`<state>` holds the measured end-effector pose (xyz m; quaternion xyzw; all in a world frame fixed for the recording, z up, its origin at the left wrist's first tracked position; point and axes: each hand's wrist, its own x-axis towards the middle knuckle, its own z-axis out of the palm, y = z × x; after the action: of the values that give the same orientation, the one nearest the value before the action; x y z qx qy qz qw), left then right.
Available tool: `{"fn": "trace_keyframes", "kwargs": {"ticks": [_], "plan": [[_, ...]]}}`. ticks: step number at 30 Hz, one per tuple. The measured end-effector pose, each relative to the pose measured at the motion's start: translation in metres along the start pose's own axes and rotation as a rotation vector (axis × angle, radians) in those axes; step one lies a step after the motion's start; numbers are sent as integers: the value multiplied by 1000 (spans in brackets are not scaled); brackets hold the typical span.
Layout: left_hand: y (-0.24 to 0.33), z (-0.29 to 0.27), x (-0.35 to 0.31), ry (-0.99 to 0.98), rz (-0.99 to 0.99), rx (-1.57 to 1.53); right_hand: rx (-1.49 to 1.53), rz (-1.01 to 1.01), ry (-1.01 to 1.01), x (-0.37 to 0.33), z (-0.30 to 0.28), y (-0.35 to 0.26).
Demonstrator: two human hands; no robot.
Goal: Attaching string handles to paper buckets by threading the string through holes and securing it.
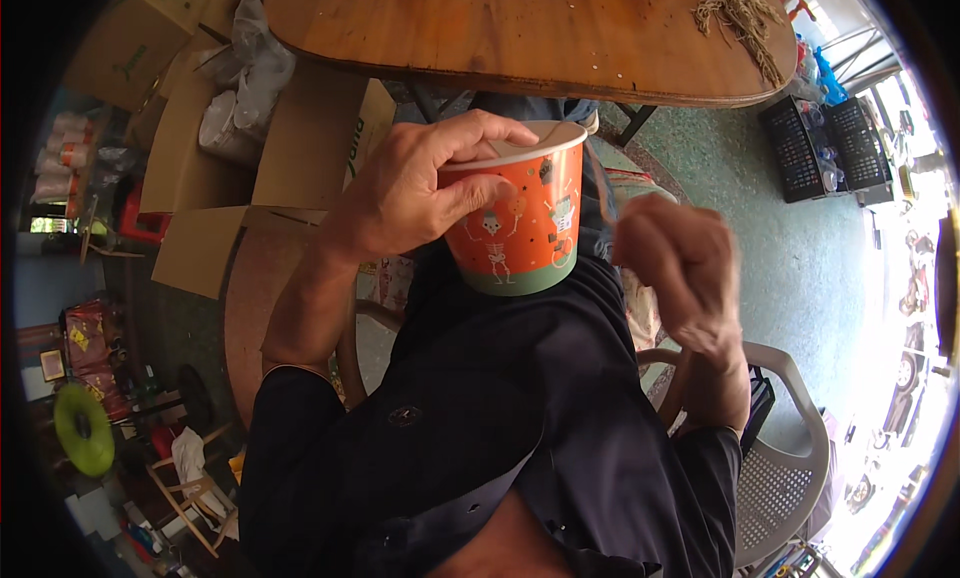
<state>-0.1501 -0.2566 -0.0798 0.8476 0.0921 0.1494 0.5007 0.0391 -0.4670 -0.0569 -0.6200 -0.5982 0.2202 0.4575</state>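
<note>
An orange paper bucket [515, 228] with a white rim, a green base band and printed skeleton figures stands upright over my lap, tilted slightly. My left hand [430, 183] grips its wall near the rim, thumb outside and fingers over the edge into the opening. To the right of the bucket, apart from its wall, my right hand [685, 263] is closed with its fingers curled, somewhat smeared by motion. A thin tan cord [602, 190] runs from beside the bucket's rim to the curled right fingers. The bucket's inner bottom is hidden.
A wooden table [480, 28] stands ahead, with a bundle of tan cords [740, 18] at its right. Left is an open cardboard box [300, 143] with plastic-wrapped contents. Black crates [800, 148] sit at the right, a grey plastic chair [785, 478] at the lower right.
</note>
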Motion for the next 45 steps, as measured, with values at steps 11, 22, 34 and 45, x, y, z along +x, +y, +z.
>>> {"fn": "trace_keyframes", "kwargs": {"ticks": [11,22,34,45], "plan": [[-3,17,-6,8,22,129,98,99,-23,-1,43,24],[-3,22,-6,-13,24,162,59,208,-111,-2,46,30],[-4,25,-6,-1,88,175,71,132,-44,-2,50,36],[0,18,-2,-86,80,112,71,156,-52,-3,52,41]]}}
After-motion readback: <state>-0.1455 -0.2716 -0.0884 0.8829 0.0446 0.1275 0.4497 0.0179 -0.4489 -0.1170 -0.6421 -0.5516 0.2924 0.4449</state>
